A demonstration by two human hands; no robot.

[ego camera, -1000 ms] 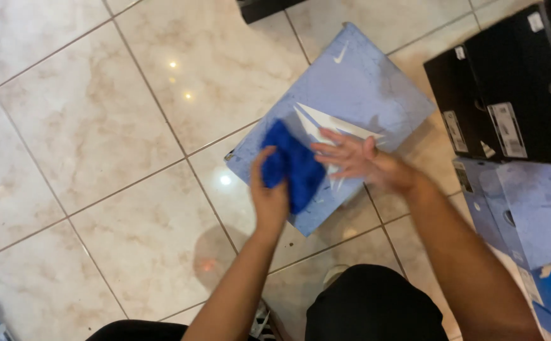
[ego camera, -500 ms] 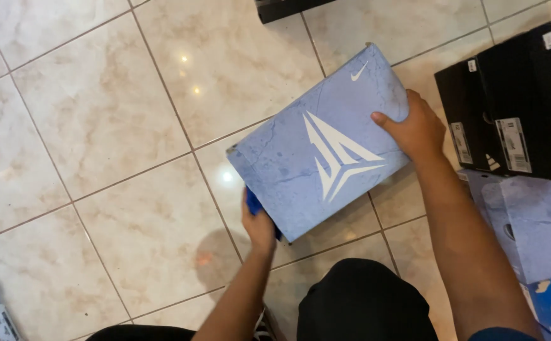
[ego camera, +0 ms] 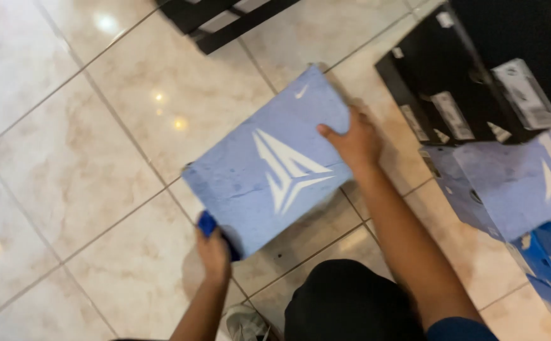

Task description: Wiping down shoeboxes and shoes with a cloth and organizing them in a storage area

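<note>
Two hands gripping blue shoebox (ego camera: 269, 167), left hand (ego camera: 213, 252) partly hidden beneath, right hand (ego camera: 353, 142) on edge.

Between both hands, the box lid (ego camera: 269, 167) is mottled pale blue with white angular marks — the cloth (ego camera: 207, 223) in the left grip, deep blue. Beyond the right grip — black boxes (ego camera: 459, 82).

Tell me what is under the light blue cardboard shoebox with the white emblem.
Under the light blue cardboard shoebox, the beige tiled floor shows around it. A dark blue cloth peeks out at the left hand. The rest underneath is covered.
</note>
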